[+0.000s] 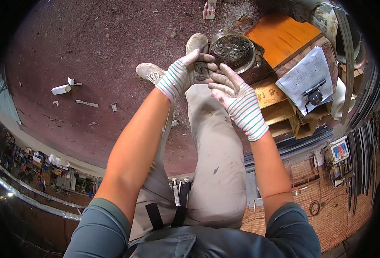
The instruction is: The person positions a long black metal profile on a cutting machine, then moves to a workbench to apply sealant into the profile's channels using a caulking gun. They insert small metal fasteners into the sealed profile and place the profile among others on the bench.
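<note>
My left hand (182, 76), in a striped white work glove with greyed fingers, is cupped palm up around several small dark metal pieces (202, 71). Just to its right, my right hand (238, 98) wears a matching glove. Its fingers are stretched and slightly apart, with the tips close to those pieces and nothing visible in its grasp. Beyond both hands stands a round metal pot (251, 62) filled with many thin dark metal pieces (231, 48).
An orange wooden board (281, 38) lies right of the pot. Closer in are open wooden compartments (280, 115) and written paper sheets (299, 77), with a black clip-like device (314, 95) on them. Debris, including a white box (61, 89), litters the dark red floor (108, 47). My shoes (150, 72) are near the pot.
</note>
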The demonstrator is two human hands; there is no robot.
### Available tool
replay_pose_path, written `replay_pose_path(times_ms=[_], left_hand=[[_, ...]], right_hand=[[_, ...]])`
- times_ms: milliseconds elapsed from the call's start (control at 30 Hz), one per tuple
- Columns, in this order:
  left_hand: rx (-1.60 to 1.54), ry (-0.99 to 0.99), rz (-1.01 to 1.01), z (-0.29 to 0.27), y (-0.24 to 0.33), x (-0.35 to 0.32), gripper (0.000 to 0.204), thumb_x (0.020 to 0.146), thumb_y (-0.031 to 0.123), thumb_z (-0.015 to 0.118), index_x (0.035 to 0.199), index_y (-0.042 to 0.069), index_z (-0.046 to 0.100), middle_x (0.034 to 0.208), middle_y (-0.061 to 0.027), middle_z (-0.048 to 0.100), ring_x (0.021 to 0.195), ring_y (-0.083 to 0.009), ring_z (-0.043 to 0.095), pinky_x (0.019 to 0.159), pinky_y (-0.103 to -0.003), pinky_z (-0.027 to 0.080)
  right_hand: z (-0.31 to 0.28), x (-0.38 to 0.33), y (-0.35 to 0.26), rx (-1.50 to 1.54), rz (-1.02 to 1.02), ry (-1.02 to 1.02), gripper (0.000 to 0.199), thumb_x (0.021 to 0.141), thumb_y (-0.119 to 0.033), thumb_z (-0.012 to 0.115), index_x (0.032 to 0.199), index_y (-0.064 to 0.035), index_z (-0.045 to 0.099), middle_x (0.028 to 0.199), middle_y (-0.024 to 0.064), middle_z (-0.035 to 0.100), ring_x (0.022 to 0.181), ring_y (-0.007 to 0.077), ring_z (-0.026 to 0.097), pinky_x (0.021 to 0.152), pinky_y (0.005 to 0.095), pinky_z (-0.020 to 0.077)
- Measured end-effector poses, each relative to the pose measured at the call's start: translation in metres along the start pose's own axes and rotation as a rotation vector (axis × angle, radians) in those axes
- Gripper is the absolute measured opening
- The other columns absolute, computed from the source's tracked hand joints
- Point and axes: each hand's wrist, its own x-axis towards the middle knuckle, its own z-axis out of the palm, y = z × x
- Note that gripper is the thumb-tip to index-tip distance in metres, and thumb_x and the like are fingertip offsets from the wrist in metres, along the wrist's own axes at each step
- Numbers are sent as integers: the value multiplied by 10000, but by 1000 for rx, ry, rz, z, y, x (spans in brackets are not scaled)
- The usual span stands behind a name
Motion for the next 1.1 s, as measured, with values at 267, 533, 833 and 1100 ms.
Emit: replay_pose_path(times_ms=[267,533,833,1100], left_hand=[[508,242,-34,-16,-6,-52,374,1016,335,620,1233,31,632,1015,-17,664,854,-91,605,768,-246,511],[713,378,-110,-58,-4,-84,266,1040,194,577,1214,13,663,880,22,627,720,-36,524,668,-205,440],[650,393,-51,-66,-8,-77,253,1046,182,569,1212,17,665,835,30,616,698,-37,504,646,-210,422],[699,409,-68,-65,-18,-73,241,1042,159,560,1203,32,687,817,30,615,655,-27,495,587,-187,411]], right_hand=[[-103,129,121,-731,160,316,468,904,-193,725,1335,-39,624,1128,149,722,1060,277,697,952,349,540],[-143,251,174,-1355,168,598,597,822,-261,795,1335,-78,551,1287,222,585,1194,406,616,1004,470,526],[-178,251,174,-1362,167,466,414,865,-319,749,1185,-67,672,1166,236,692,1123,402,650,988,466,518],[-175,227,166,-1257,192,472,265,872,-284,756,1082,-127,718,1055,194,730,1026,368,692,930,436,533]])
